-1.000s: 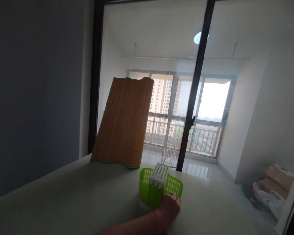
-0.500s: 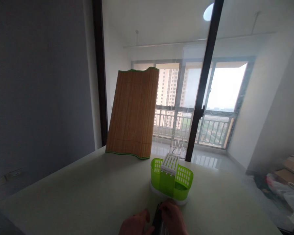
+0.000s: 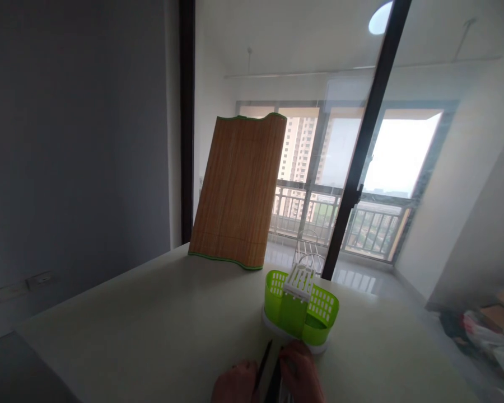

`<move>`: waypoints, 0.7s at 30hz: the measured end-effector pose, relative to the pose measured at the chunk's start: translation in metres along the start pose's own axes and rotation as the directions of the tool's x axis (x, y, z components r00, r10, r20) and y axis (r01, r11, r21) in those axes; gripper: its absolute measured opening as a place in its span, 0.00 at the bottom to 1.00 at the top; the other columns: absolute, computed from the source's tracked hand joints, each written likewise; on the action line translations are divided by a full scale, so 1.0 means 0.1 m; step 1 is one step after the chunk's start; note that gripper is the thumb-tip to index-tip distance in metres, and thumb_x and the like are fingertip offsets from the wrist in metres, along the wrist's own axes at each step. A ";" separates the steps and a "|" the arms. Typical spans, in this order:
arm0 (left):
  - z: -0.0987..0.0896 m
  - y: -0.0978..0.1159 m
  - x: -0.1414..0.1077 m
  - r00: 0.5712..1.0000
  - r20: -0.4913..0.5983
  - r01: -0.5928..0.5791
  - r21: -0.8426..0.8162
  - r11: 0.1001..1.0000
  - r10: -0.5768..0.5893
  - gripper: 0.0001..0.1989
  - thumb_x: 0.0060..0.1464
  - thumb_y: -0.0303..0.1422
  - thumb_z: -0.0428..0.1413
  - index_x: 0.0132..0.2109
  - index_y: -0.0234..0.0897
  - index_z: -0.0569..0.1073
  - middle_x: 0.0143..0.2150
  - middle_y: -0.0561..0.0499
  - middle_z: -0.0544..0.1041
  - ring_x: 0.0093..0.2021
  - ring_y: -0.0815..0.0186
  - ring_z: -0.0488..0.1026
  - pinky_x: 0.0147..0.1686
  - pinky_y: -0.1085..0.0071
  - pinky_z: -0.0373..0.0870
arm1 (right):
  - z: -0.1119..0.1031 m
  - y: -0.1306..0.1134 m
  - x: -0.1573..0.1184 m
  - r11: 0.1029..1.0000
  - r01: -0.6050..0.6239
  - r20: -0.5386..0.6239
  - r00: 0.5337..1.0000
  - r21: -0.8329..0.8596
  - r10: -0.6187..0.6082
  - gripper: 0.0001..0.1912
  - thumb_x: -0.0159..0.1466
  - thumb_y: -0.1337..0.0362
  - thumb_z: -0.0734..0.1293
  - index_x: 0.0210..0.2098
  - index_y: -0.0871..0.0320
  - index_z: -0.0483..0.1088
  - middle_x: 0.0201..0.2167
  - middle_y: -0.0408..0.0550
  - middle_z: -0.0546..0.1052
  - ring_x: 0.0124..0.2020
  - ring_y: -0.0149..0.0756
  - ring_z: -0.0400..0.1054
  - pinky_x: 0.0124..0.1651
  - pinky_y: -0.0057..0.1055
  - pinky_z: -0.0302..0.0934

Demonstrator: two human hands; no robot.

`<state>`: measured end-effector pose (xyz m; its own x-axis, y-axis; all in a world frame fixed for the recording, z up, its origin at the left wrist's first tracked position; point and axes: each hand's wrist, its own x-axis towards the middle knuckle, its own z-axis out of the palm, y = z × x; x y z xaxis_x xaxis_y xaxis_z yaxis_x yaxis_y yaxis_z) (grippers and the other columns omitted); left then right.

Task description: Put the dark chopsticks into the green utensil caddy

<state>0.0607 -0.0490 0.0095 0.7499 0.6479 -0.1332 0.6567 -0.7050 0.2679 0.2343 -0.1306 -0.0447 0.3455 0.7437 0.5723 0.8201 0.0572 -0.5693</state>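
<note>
At the bottom edge of the view my left hand (image 3: pixel 235 383) and my right hand (image 3: pixel 300 372) are close together on the pale counter (image 3: pixel 151 330). Between them runs a thin dark object (image 3: pixel 264 361), long and narrow; both hands seem to grip it, though what it is stays unclear. Just beyond my right hand stands a green slotted cutlery holder (image 3: pixel 300 310) with a white insert on a white base. A bamboo cutting board (image 3: pixel 239 187) with green edges leans upright against the glass at the back.
A glass wall with dark frames (image 3: pixel 357 168) runs behind the counter. Beyond it are a balcony railing and a wire rack (image 3: pixel 306 257). Boxes and bags (image 3: pixel 483 330) lie on the floor at the right. A grey wall with sockets (image 3: pixel 21 282) is at the left.
One second ago only my right hand showed, touching the green holder. It has drawn back, my left hand has come into view, and the dark object now lies between them. The view shifted left.
</note>
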 end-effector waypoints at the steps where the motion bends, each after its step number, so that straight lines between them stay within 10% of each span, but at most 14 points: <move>1: 0.00 0.01 0.04 0.999 -0.022 0.026 0.019 0.999 -0.025 0.18 0.52 0.25 0.48 0.47 0.36 0.76 0.45 0.35 0.78 0.45 0.48 0.77 0.42 0.55 0.72 | -0.03 -0.01 0.01 0.999 0.010 0.017 1.000 -0.038 -0.009 0.06 0.60 0.67 0.65 0.33 0.55 0.75 0.33 0.47 0.77 0.37 0.39 0.72 0.41 0.35 0.67; 10: -0.09 -0.09 0.24 0.995 -0.090 0.056 0.102 0.993 -0.047 0.22 0.55 0.18 0.42 0.42 0.30 0.80 0.41 0.32 0.80 0.43 0.49 0.78 0.41 0.55 0.72 | -0.36 0.16 0.10 0.931 -0.187 -0.296 0.951 -0.315 0.091 0.22 0.67 0.61 0.57 0.60 0.52 0.57 0.59 0.54 0.66 0.57 0.44 0.64 0.54 0.45 0.67; 21: -0.66 -0.37 0.14 0.959 -0.262 -0.142 -0.106 0.984 0.110 0.13 0.50 0.27 0.48 0.40 0.39 0.75 0.40 0.47 0.80 0.41 0.60 0.76 0.39 0.70 0.66 | -0.59 0.43 0.01 0.929 -0.243 -0.317 0.937 -0.279 0.149 0.09 0.64 0.56 0.61 0.38 0.52 0.69 0.39 0.49 0.75 0.44 0.46 0.68 0.47 0.47 0.68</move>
<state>0.0421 0.0050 0.0604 0.7703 0.6195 0.1513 0.5316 -0.7548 0.3842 0.2968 -0.1665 -0.0342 0.5906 0.4938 0.6382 0.8055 -0.3135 -0.5028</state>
